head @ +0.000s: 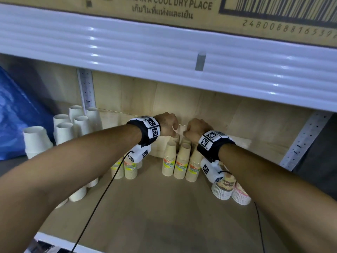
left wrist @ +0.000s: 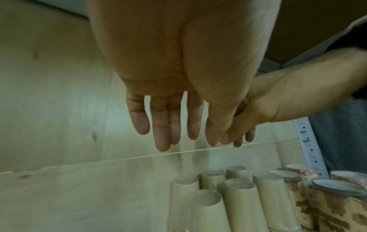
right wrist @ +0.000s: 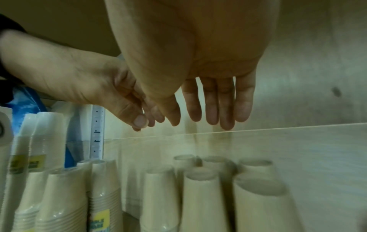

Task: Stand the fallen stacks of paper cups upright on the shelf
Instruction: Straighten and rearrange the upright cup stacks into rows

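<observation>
Hovering over upright brown cup stacks (head: 179, 161) on our wooden shelf (head: 155, 207)
Left grip (left wrist: 168, 119) and right grip (right wrist: 214, 100) released, fingers straight; white stacks (head: 63, 130) at nine o'clock.

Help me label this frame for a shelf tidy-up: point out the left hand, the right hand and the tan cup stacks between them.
left hand (head: 166, 125), head view, back of the hand.
right hand (head: 196, 128), head view, back of the hand.
tan cup stacks (head: 182, 161), head view, side of the middle stack.

Two hands (head: 179, 127), six white cup stacks (head: 63, 132), two patterned stacks (head: 230, 189), one carton (head: 182, 11)
</observation>
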A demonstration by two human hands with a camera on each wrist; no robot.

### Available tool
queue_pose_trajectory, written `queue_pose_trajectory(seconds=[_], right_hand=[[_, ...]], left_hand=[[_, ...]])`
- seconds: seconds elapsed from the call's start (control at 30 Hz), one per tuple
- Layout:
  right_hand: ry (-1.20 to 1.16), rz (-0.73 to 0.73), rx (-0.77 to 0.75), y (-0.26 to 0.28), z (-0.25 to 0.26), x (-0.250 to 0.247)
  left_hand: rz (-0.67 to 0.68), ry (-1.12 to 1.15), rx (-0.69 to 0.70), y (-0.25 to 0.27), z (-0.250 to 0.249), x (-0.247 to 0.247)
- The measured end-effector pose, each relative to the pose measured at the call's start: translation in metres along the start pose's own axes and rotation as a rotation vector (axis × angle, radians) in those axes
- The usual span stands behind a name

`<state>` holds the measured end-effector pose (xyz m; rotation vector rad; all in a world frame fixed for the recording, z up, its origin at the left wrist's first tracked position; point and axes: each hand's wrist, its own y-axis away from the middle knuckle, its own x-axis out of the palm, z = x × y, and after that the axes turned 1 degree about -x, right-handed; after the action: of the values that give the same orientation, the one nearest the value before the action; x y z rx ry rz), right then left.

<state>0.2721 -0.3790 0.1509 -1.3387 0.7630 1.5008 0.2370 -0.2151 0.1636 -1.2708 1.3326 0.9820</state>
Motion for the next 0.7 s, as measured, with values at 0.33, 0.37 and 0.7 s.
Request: queue_pose_trajectory(seconds=[0.33, 0.37, 0.7], right_hand=[[-0.012, 0.009, -0.186, -0.004, 0.094, 0.015], [-0.018, 0.021, -0.203, -0.003, 0.102, 0.018], [-0.073, 0.157, -0.307, 0.011, 0.161, 0.053]], left_hand=[[-0.048, -0.045, -0.182, 0.052, 0.062, -0.032], [-0.04, -0.048, -0.202, 0.058, 0.069, -0.032], [0.035, -0.124, -0.345, 0.112, 0.102, -0.015]])
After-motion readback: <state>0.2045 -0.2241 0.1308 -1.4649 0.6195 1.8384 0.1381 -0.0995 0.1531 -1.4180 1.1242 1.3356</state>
